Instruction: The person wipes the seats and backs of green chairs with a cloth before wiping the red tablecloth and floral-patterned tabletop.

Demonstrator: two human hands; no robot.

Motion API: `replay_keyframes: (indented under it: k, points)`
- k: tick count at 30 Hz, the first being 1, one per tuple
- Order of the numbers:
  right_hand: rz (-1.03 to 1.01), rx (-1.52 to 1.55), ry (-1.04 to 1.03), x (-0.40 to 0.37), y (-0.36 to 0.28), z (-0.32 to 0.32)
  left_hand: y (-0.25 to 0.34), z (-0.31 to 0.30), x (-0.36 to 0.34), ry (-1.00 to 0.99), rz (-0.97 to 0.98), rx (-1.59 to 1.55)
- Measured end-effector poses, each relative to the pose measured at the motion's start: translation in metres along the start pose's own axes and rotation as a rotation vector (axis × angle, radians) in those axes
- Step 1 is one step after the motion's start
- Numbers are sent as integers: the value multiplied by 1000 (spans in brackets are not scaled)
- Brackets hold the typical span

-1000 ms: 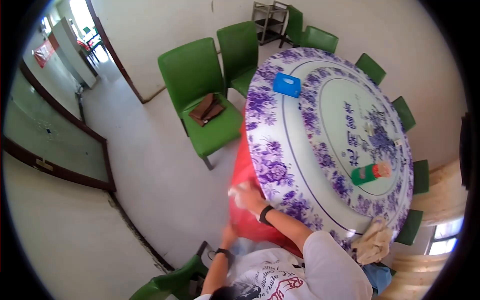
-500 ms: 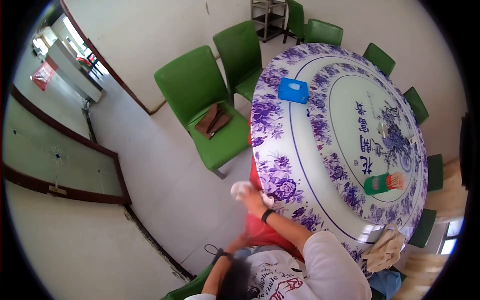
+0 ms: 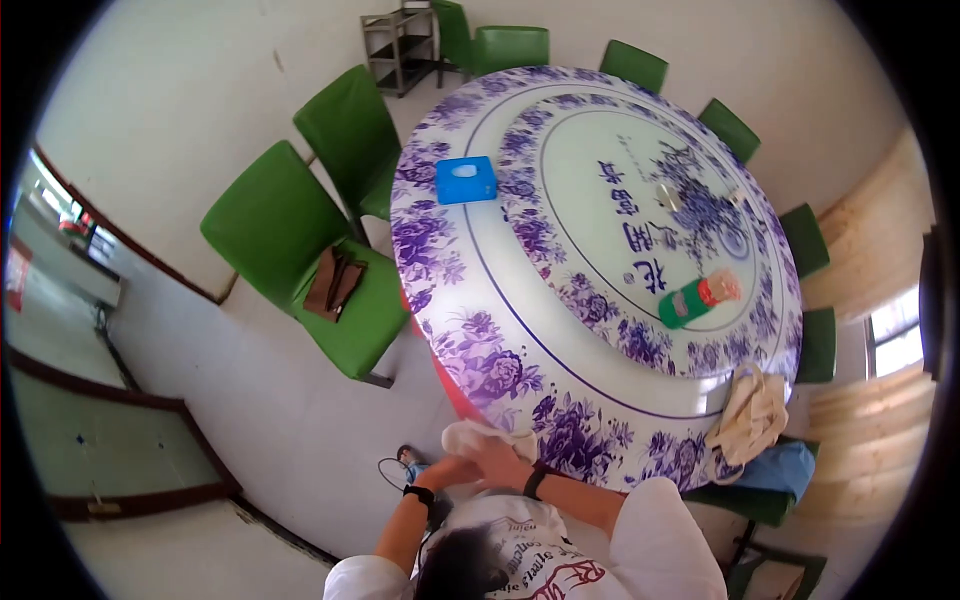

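Observation:
A white cloth (image 3: 463, 436) is bunched at the near edge of the round table (image 3: 590, 385), which has a purple flower pattern. My right hand (image 3: 497, 460), with a black band on its wrist, is closed on the cloth. My left hand (image 3: 453, 472) meets it from the left, just below the cloth. Its fingers are partly hidden and blurred, so its grip cannot be made out. Part of the cloth lies against the tabletop to the right of my fingers.
On the table are a blue tissue box (image 3: 466, 181), a green container of sticks (image 3: 690, 302) and a beige cloth bag (image 3: 750, 415). A green chair (image 3: 350, 300) at left holds a brown folded item (image 3: 334, 284). More green chairs surround the table; a shelf rack (image 3: 400, 50) stands behind.
My left hand has come up to meet my right hand at the cloth. The cloth has moved toward my body, and the view has turned toward the right.

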State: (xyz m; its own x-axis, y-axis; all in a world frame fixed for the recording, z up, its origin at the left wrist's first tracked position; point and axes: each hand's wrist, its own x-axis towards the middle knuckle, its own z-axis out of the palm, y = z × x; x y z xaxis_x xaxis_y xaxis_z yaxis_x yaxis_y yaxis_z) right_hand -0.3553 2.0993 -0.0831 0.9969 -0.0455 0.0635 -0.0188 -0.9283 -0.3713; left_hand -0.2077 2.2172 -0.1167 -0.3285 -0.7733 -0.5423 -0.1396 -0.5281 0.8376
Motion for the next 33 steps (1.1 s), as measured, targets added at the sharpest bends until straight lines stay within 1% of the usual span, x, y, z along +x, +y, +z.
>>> replay_keyframes:
  k: [1,2,3,4,5,7,9,10,13,15,16,18,19,22,24,25,27,30,32,33]
  points:
    - [55,-1,-3,1,-2,9,-36,-2,9,-48,-48,-386]
    - [109,-2,-5,2,-3,19,-66,-4,18,-150,-127,-888]
    - [188,43,-12,1,-4,34,-91,-7,26,-293,-356,-1497]
    - [262,84,-21,0,-3,43,-65,-14,15,-145,-159,-851]
    - [263,78,2,-2,1,51,-37,-20,6,-146,-173,-812]
    - [256,71,48,1,3,49,-9,-30,-3,-138,-199,-735]
    - [357,95,0,-2,0,40,-16,-45,6,-214,-235,-586]
    - [412,105,-25,-2,-7,23,-15,-52,8,-254,-249,-511]
    - [541,179,-49,2,-40,-43,-2,-72,-7,-218,-350,-380]
    - [477,291,39,-9,-29,-20,-33,-89,14,-231,-385,-747]
    - [477,236,59,-8,-39,-30,-39,-86,22,-242,-407,-933]
    - [479,125,99,-6,-59,-52,-48,-61,37,-110,108,-1012]
    - [480,74,115,-4,-72,-65,-48,-58,49,-39,204,-1179]
    - [494,51,124,-17,-80,-68,-58,-50,91,196,462,-1679]
    - [549,36,136,-22,-102,-82,-42,-50,71,345,441,-1859]
    - [584,17,119,-25,-111,-91,-32,-54,61,389,431,-1867]
    - [670,-7,78,-44,-118,-80,-21,-70,46,495,415,-1870]
    - [791,-48,64,-50,-129,-76,-32,-102,38,402,624,-1835]
    - [779,-68,81,-53,-131,-70,-40,-120,34,335,653,-1689]
    - [728,-73,95,-58,-126,-60,-47,-127,33,305,663,-1614]
